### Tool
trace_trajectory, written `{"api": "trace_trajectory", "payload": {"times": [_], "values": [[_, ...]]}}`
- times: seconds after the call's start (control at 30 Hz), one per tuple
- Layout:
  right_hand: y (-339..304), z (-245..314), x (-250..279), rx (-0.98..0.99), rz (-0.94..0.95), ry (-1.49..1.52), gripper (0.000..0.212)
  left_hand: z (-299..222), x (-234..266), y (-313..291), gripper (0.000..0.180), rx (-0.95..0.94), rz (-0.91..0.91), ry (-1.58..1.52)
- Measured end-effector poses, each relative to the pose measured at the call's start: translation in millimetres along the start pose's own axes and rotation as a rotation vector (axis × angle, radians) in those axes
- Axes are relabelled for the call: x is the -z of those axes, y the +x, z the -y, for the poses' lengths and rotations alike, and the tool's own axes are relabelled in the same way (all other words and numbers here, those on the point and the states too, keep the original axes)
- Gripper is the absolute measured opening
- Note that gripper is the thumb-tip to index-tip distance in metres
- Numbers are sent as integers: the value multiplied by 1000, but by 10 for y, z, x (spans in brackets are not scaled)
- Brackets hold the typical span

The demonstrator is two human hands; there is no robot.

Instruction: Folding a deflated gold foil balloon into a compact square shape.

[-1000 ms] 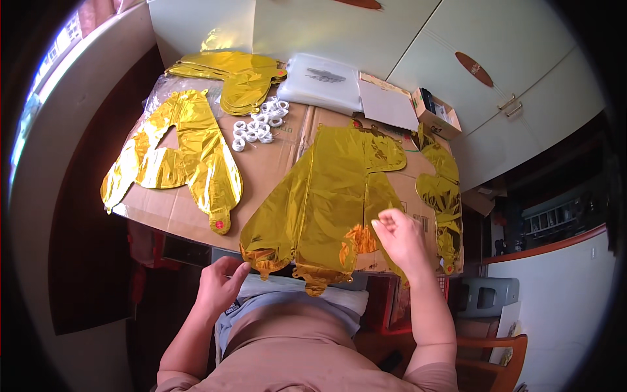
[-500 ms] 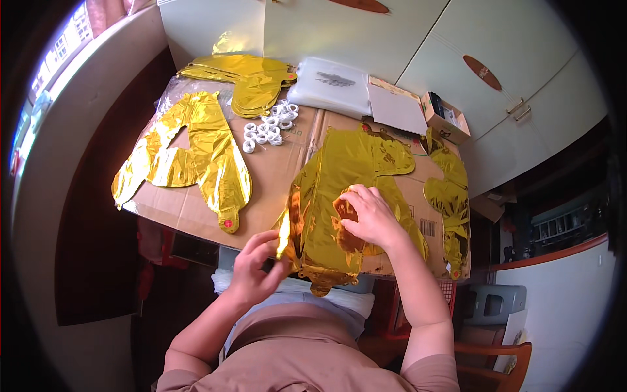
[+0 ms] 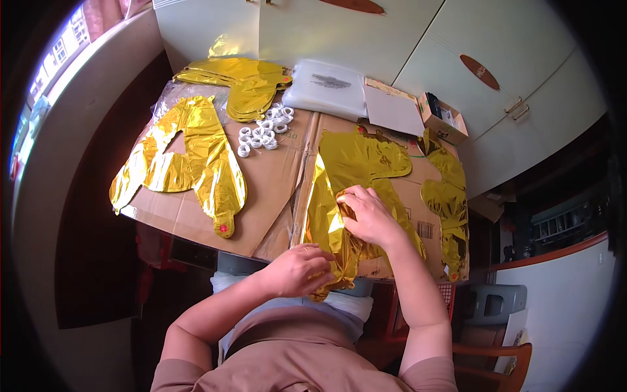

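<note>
A flat gold foil balloon (image 3: 330,160) lies in front of me, its left side folded over toward the middle and its lower end creased. My right hand (image 3: 369,214) is closed, thumb and fingers pinching the foil near the balloon's middle. Lower down, my left hand (image 3: 300,269) curls its fingers around the folded edge; the fingertips are partly hidden against the foil. To the left, a spread A-shaped gold foil balloon (image 3: 219,186) has a red dot on its tail. Another gold foil balloon (image 3: 445,189) lies along the right edge.
Cardboard (image 3: 271,189) covers the table. Toward the back are stacked gold foil balloons (image 3: 251,88), small white ribbon coils (image 3: 261,136), clear plastic bags (image 3: 313,91), a grey board (image 3: 394,111) and a small open box (image 3: 444,119). Pale cabinet doors (image 3: 326,32) stand behind; a wooden chair (image 3: 516,366) is at right.
My left hand has moved right and forward, carrying the balloon's left edge over toward the middle. My right hand stays almost in place on the foil.
</note>
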State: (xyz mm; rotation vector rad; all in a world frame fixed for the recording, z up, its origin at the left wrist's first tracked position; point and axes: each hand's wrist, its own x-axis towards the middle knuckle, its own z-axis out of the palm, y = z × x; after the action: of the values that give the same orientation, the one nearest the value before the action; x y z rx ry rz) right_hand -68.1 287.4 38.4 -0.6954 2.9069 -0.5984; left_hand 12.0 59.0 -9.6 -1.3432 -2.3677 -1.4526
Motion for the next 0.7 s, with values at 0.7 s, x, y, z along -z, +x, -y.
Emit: {"api": "trace_trajectory", "payload": {"times": [0.7], "values": [[698, -262, -96, 88, -187, -51, 31, 424, 153, 74, 51, 114, 20, 588]]}}
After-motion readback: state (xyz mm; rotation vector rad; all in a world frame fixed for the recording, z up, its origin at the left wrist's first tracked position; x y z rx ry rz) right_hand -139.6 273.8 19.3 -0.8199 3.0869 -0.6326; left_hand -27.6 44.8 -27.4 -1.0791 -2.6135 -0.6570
